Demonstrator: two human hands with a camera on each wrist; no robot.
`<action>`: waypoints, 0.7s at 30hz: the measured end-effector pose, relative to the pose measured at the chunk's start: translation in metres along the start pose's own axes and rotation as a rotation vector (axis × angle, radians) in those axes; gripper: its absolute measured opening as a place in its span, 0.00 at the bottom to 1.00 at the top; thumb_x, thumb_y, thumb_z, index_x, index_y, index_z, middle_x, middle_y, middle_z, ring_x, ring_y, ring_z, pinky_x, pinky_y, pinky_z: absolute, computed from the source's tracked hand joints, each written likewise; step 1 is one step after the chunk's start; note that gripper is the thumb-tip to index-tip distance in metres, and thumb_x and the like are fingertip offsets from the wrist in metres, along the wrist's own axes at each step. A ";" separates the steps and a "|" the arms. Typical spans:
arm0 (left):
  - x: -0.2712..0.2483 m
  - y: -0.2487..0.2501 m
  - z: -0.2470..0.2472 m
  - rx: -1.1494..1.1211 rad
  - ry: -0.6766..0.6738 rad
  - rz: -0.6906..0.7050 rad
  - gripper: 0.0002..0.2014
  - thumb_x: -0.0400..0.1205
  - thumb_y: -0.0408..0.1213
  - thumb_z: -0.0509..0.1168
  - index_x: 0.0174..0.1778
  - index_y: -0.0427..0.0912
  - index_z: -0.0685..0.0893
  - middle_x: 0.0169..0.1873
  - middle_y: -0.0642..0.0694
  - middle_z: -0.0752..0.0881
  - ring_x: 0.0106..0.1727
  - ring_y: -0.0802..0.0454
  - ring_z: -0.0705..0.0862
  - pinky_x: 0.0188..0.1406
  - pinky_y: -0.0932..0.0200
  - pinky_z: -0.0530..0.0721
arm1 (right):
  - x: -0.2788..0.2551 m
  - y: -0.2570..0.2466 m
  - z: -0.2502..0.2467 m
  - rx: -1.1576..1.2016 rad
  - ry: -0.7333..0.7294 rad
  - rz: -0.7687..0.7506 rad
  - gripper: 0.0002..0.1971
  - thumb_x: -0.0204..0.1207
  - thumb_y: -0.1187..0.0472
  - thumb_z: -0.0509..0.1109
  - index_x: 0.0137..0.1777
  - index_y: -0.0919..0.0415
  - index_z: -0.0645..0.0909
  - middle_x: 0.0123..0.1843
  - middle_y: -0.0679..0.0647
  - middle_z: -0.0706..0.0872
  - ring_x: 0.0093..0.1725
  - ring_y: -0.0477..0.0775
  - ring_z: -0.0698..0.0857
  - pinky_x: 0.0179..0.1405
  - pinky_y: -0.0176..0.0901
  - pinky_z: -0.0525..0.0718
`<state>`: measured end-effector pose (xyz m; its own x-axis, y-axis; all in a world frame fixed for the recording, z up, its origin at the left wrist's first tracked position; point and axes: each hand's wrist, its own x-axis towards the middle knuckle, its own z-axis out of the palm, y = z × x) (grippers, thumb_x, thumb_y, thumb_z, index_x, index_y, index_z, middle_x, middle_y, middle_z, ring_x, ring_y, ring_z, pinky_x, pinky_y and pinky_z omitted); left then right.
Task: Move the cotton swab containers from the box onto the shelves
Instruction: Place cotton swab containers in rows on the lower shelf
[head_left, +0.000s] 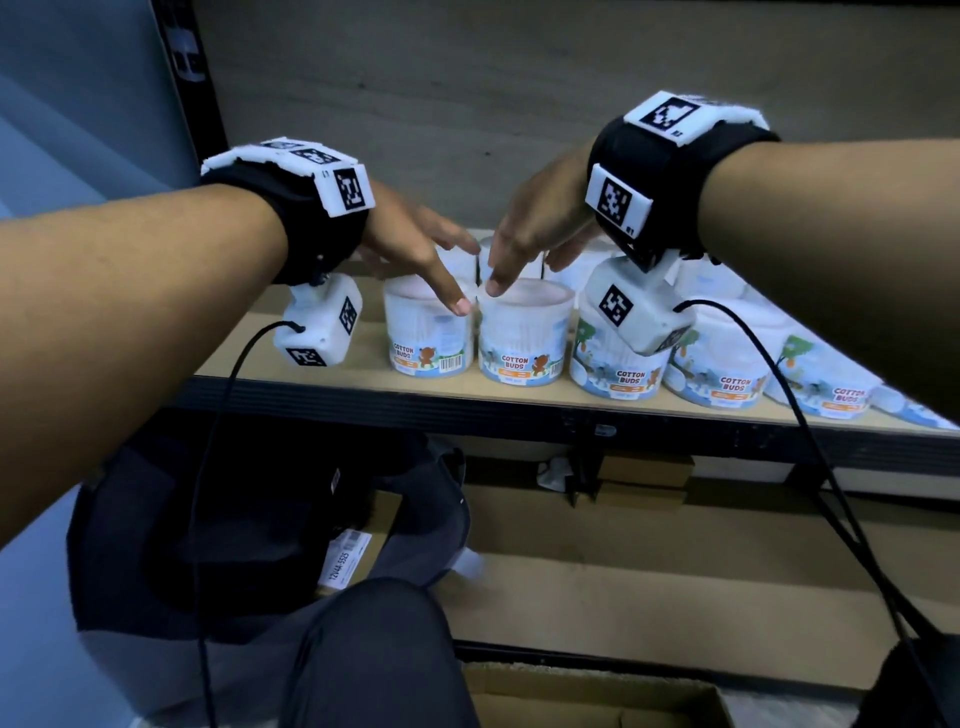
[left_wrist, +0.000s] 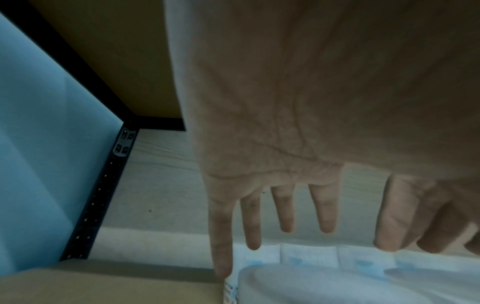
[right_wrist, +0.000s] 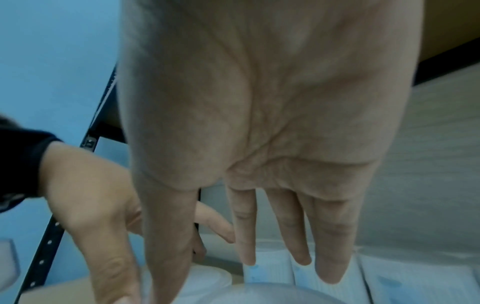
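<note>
Several white cotton swab containers with "COTTON BUDS" labels stand in rows on the wooden shelf (head_left: 337, 364). My left hand (head_left: 431, 254) hovers over the leftmost front container (head_left: 426, 338), fingers straight and spread, thumb tip at its right rim. My right hand (head_left: 530, 244) is spread over the neighbouring container (head_left: 522, 343), thumb on its left rim. Neither hand grips anything. In the left wrist view the left hand's fingers (left_wrist: 283, 214) point down over a lid (left_wrist: 337, 288). In the right wrist view the right hand's fingers (right_wrist: 288, 226) hang above a lid (right_wrist: 259, 294).
More containers (head_left: 717, 374) fill the shelf to the right, with packs behind them. A black upright post (head_left: 192, 78) bounds the shelf on the left. Below is a lower shelf (head_left: 623, 597) and an open cardboard box (head_left: 597, 699) on the floor. My knee (head_left: 374, 649) is in front.
</note>
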<state>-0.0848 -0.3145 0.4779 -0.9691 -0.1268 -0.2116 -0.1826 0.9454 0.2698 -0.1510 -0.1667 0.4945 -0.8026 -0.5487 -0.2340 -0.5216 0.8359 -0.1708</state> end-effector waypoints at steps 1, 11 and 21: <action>-0.002 0.001 -0.002 0.034 -0.002 0.004 0.45 0.67 0.57 0.79 0.79 0.72 0.65 0.82 0.58 0.61 0.83 0.49 0.61 0.76 0.49 0.70 | 0.001 -0.001 -0.001 -0.030 0.012 -0.002 0.58 0.36 0.32 0.85 0.72 0.52 0.79 0.69 0.52 0.82 0.65 0.57 0.84 0.64 0.52 0.83; 0.008 -0.004 0.005 -0.127 -0.031 -0.094 0.29 0.76 0.37 0.75 0.73 0.61 0.80 0.75 0.47 0.75 0.71 0.43 0.77 0.62 0.41 0.85 | -0.001 0.001 0.013 -0.100 0.011 0.029 0.37 0.53 0.40 0.86 0.63 0.52 0.84 0.61 0.54 0.87 0.59 0.57 0.87 0.62 0.54 0.85; 0.003 0.007 0.006 -0.179 -0.042 -0.132 0.30 0.74 0.39 0.78 0.73 0.50 0.80 0.69 0.38 0.80 0.67 0.35 0.79 0.56 0.37 0.87 | -0.007 0.009 0.013 -0.055 0.003 -0.010 0.28 0.62 0.50 0.86 0.63 0.51 0.85 0.65 0.56 0.84 0.63 0.56 0.84 0.66 0.50 0.83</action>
<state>-0.0883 -0.3068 0.4732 -0.9279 -0.2294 -0.2938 -0.3371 0.8528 0.3989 -0.1470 -0.1555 0.4823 -0.7983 -0.5568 -0.2297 -0.5446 0.8301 -0.1198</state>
